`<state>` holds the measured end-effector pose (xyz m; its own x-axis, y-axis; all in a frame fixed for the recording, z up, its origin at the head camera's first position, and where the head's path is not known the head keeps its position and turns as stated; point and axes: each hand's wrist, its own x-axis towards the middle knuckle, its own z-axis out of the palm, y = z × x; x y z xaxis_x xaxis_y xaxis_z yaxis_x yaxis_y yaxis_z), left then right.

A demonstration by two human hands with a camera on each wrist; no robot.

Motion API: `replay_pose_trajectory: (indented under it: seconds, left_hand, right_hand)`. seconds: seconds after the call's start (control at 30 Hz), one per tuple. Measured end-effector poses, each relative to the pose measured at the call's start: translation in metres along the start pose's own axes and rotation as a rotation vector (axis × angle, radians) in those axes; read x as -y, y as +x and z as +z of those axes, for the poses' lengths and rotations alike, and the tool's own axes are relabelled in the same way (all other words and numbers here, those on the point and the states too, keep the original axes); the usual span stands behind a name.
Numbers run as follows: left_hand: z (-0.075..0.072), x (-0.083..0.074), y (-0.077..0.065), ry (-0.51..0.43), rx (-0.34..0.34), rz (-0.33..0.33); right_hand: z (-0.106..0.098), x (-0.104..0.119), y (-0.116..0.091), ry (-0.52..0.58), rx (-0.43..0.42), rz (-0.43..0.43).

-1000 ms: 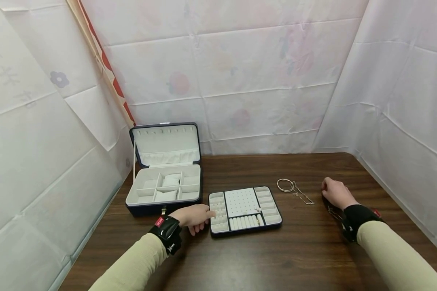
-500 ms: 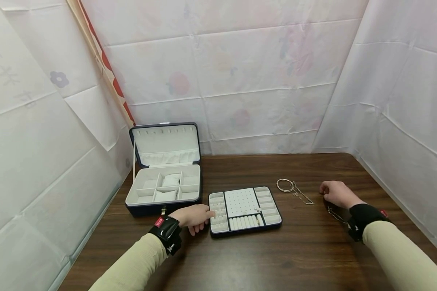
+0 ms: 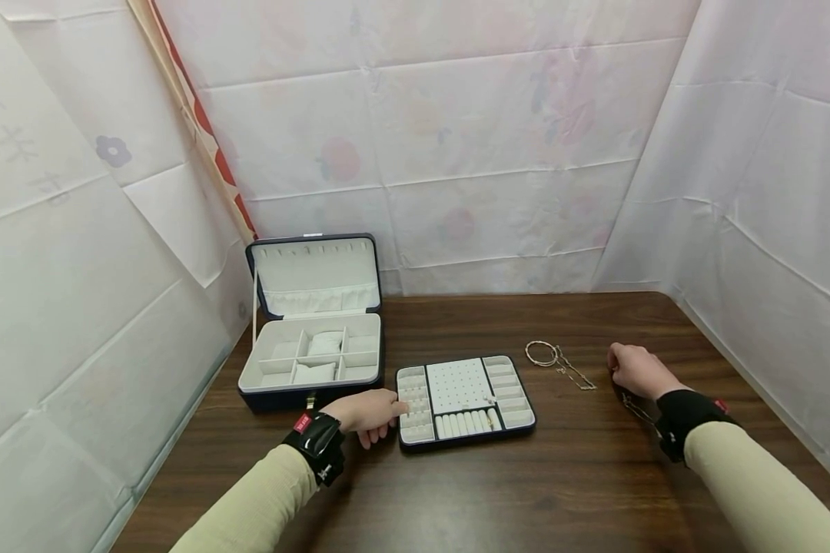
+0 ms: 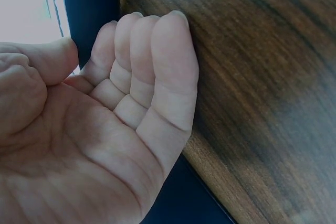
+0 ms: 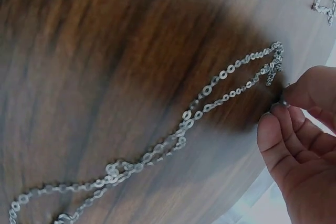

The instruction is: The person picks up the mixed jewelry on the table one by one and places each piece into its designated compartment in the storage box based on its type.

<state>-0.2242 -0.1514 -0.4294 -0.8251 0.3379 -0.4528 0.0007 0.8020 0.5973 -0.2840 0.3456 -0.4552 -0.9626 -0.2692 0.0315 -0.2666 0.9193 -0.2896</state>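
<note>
In the head view my left hand lies at the left edge of a shallow jewelry tray. The left wrist view has the thumb at the tray's rim, with the other fingers loosely bent beside it, just over the wood. My right hand is low over the table's right side. In the right wrist view its thumb and fingertips pinch a tiny silvery bit at the end of a chain necklace. The rest of that necklace trails along the wood under the wrist. What lies behind the fingertips is hidden.
Left of the tray stands a dark blue jewelry box, its lid raised, with small cushions in two compartments. Between tray and right hand lie a round bangle and another chain. Cloth walls close in the table.
My right hand shifted slightly right and then a little back left, with more of the chain below it showing. My left hand and the tray have kept still.
</note>
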Motion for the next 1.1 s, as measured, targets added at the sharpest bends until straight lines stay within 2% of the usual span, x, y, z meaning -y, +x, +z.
replay_pose_trajectory:
  seconds: [0.27,0.7,1.1]
  left_hand:
    - [0.0,0.0007,-0.0001,-0.003,-0.001,0.005]
    - [0.0003,0.001,0.0014,0.005,0.004,-0.012]
    - [0.0004,0.0005,0.0015,0.012,0.002,-0.017]
  right_hand:
    - [0.0005,0.0001,0.0011,-0.025,-0.016,-0.01]
    - [0.0059,-0.0016,-0.0045,-0.005,-0.124,-0.059]
    - [0.0068,-0.0013,-0.003,0.005,-0.118,-0.101]
